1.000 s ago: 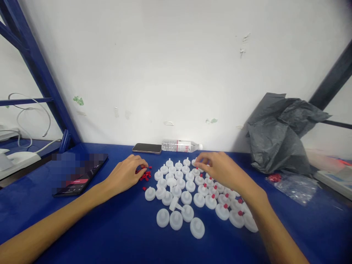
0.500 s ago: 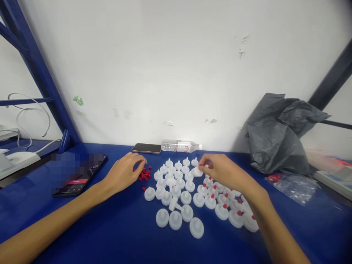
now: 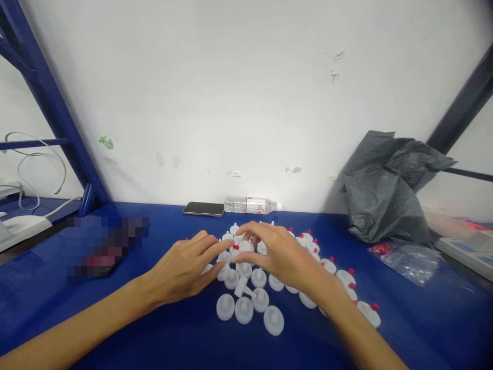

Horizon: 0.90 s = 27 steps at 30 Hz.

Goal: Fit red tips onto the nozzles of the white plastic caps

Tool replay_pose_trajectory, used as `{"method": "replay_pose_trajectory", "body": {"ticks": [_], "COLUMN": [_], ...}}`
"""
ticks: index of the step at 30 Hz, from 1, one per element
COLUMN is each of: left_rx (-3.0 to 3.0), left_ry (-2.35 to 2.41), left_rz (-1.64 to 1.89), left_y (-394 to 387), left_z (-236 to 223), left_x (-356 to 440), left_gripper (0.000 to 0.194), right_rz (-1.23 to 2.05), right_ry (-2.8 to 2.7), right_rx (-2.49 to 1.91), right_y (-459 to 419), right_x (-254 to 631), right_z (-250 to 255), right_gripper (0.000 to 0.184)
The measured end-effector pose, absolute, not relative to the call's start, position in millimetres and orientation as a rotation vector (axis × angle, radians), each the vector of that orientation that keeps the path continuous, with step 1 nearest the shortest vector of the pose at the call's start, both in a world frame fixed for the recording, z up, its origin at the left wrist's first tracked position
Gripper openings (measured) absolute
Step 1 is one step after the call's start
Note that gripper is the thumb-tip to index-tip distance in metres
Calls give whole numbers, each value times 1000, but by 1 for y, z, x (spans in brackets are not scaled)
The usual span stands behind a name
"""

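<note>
My right hand [image 3: 271,252] is closed around a white round nozzle cap [image 3: 246,247], whose tip points left. At that end is a small red tip cap [image 3: 235,247]. Reaching in from the left, my left hand [image 3: 192,259] has its index fingertip close to the red tip cap. Its thumb is apart from the index finger; whether it touches the red piece I cannot tell. Below both hands stand several bare white nozzle caps [image 3: 244,310]. Others with red tips [image 3: 345,277] lie to the right, partly hidden by my right forearm. The loose red pieces are mostly behind my left hand.
A phone [image 3: 203,208] and a clear plastic bottle [image 3: 252,205] lie along the wall. At right are a grey plastic bag [image 3: 385,190] and a clear bag [image 3: 408,264]. Another phone, partly blurred out, is at left. A white T-shaped piece [image 3: 243,288] lies among the caps.
My right hand has moved left with the white nozzle cap. My left hand has come right, away from the red pieces, and the two hands now nearly meet.
</note>
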<state>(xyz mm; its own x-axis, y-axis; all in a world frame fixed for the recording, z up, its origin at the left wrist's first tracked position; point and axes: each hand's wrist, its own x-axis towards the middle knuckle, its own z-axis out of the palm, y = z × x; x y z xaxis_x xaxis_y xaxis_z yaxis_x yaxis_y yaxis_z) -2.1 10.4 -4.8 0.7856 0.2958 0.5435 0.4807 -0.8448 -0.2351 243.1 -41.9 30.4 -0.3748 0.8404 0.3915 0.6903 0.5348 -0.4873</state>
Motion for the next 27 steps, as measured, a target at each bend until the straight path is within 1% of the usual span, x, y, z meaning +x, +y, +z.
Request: {"method": "replay_pose_trajectory", "body": {"ticks": [2, 4, 9, 13, 15, 16, 18, 20, 22, 23, 27], "left_rx": [-2554, -2500, -2412, -2466, -2577, -2646, -2766, -2791, -2729, -2690, -2694], "left_ry": [-476, -389, -346, -357, -379, -412, -578, -856, -1103, -1160, -1279], "left_rz": [-685, -618, -538, -554, -626, -682, -829, -996, -1085, -1074, -811], "left_y": [7, 7, 6, 1, -2, -3, -2, 5, 16, 22, 47], "left_z": [-7, -8, -6, -3, -2, -1, 1, 5, 9, 10, 5], "left_x": [-1, -2, -4, 0, 2, 2, 0, -5, -12, -15, -23], "left_gripper": [24, 19, 19, 24, 18, 17, 24, 32, 35, 36, 34], "right_rz": [262, 223, 215, 240, 182, 124, -22, -137, -142, -118, 4], "right_ry": [-2232, -2286, -2342, -2367, -2386, -2398, -2407, -2358, -2207, -2114, -1935], "right_rx": [-1161, -1065, -976, -911, -887, -901, -994, -1145, -1288, -1354, -1567], "right_y": [-41, -39, -39, -40, -39, -39, -37, -36, -35, -34, -32], "right_x": [238, 234, 231, 225, 223, 224, 231, 244, 260, 268, 290], "right_z": [23, 17, 16, 17, 15, 15, 16, 22, 31, 36, 47], "right_gripper": [45, 44, 37, 27, 24, 22, 17, 14, 14, 14, 16]}}
